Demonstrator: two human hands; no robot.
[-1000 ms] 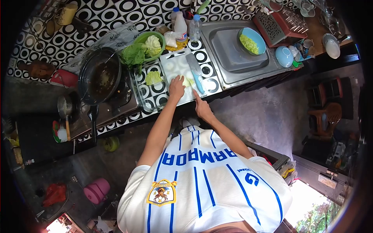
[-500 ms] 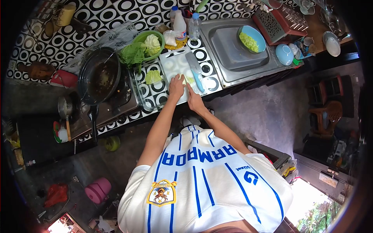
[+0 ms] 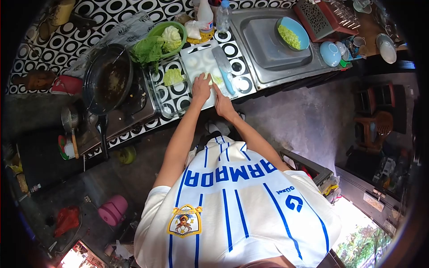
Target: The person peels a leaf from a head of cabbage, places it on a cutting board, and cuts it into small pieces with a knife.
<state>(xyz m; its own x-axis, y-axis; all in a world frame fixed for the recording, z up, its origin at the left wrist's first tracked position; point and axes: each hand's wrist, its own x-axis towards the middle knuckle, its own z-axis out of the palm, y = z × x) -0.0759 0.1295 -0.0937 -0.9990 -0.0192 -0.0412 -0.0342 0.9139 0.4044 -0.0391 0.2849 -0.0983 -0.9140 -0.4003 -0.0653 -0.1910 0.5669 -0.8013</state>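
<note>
Both hands are together on a white cutting board [image 3: 190, 60] at the counter's front. My left hand [image 3: 201, 90] has its fingers closed on a pale green cabbage leaf [image 3: 209, 81], mostly hidden under the fingertips. Close against it, my right hand [image 3: 223, 105] has bent fingers at the leaf's right side; whether it grips the leaf is hard to see. A cleaver with a light-blue handle [image 3: 228, 84] lies on the board just right of the hands. Another cabbage leaf [image 3: 173, 77] rests in a clear glass dish [image 3: 169, 110] left of the board.
Behind the dish stands a green basin [image 3: 184, 33] of leafy vegetables. A black wok [image 3: 91, 96] sits on the stove at left. To the right, a blue bowl [image 3: 305, 33] of shredded greens rests on the steel sink [image 3: 241, 31]. Bottles [image 3: 223, 18] stand behind the board.
The camera view has shifted, so the counter appears slightly higher and farther left. Both hands remain together at the same place on the board, with little visible change in their grip.
</note>
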